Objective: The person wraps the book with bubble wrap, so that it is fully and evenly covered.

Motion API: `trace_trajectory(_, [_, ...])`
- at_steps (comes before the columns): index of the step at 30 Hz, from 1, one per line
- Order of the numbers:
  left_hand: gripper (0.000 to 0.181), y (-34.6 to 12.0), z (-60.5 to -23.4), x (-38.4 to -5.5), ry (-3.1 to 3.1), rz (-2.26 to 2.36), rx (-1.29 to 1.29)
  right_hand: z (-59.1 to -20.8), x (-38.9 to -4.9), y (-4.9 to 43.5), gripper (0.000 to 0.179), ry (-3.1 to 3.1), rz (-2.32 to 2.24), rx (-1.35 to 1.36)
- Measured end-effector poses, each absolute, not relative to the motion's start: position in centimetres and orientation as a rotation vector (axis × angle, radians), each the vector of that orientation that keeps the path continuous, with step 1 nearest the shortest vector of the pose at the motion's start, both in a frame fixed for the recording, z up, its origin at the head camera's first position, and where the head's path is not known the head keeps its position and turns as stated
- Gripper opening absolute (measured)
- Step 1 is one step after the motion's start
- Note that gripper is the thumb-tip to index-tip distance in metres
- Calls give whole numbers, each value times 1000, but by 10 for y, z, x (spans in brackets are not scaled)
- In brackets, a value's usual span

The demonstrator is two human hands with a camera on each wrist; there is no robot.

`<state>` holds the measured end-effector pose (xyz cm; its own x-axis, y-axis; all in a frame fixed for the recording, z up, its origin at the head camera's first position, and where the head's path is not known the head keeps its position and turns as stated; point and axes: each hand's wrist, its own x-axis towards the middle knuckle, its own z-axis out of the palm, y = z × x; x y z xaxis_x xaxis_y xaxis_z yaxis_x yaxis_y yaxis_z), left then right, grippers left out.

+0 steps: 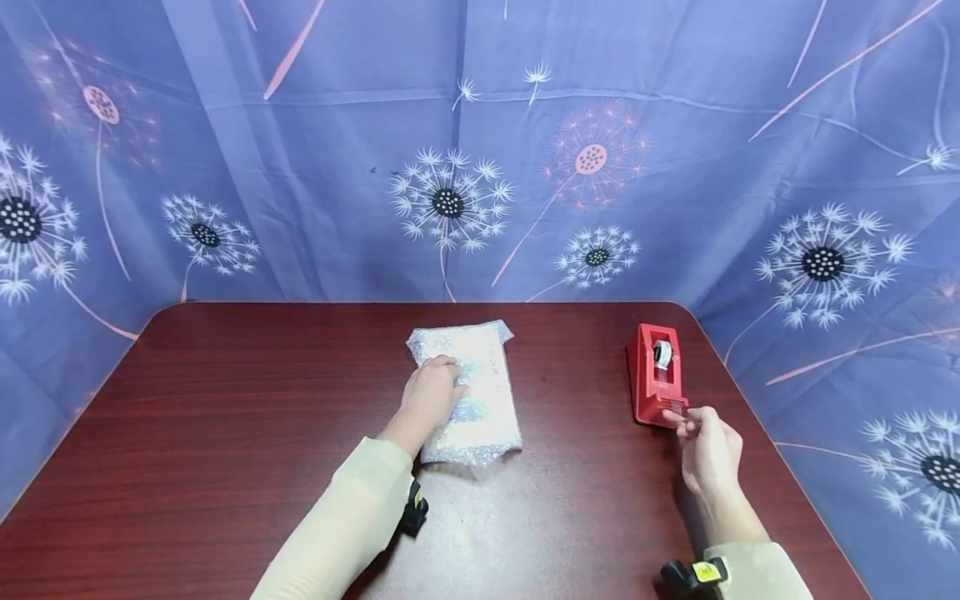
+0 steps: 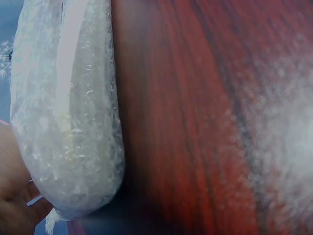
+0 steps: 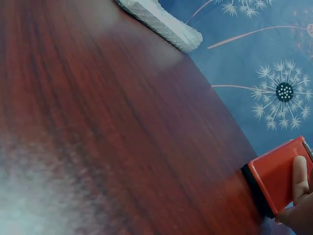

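A flat package in clear bubble wrap lies near the middle of the table, and its rounded, wrapped edge looms large in the left wrist view. My left hand rests on top of it, over its left half. Toward the right stands a red tape dispenser holding a roll of tape. My right hand has its fingertips right at the dispenser's front, near the cutter; in the right wrist view a finger lies against the red body. I cannot tell whether they pinch the tape's end.
The dark red wood-grain table has rounded back corners. A blue curtain with dandelion prints hangs behind it and along both sides. Each wrist wears a strapped-on black camera.
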<state>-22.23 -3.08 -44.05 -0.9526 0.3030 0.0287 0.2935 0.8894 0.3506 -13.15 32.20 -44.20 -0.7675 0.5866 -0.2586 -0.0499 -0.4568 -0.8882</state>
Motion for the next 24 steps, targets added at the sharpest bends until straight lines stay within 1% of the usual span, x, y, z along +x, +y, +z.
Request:
trace_trajectory(4, [41,-31,-443,-224,3019,547,472,-443,-128,322,43,-1400,2215,-813])
trace_trajectory(9, [41,-32,-444,-225,3018,552,475,-441,-124,323,36,-1561,2080,-978])
trace_trajectory(12, [41,-32,-445,-225,3018,553,479,-438,-121,325,38,-1741,2051,-1030])
trace_trajectory(15, [42,-32,-445,-225,3018,555,477,-435,-120,327,41,-1950,2041,-996])
trace_trajectory(18, [41,-32,-444,-225,3019,559,473,-432,-120,326,34,-2026,2026,-930])
trace_trajectory(21, [41,-32,-444,-224,3019,569,471,-431,-123,323,28,-1959,2041,-880])
trace_trajectory(24, [41,-32,-444,-224,3022,571,474,-429,-124,320,27,-1868,2095,-823])
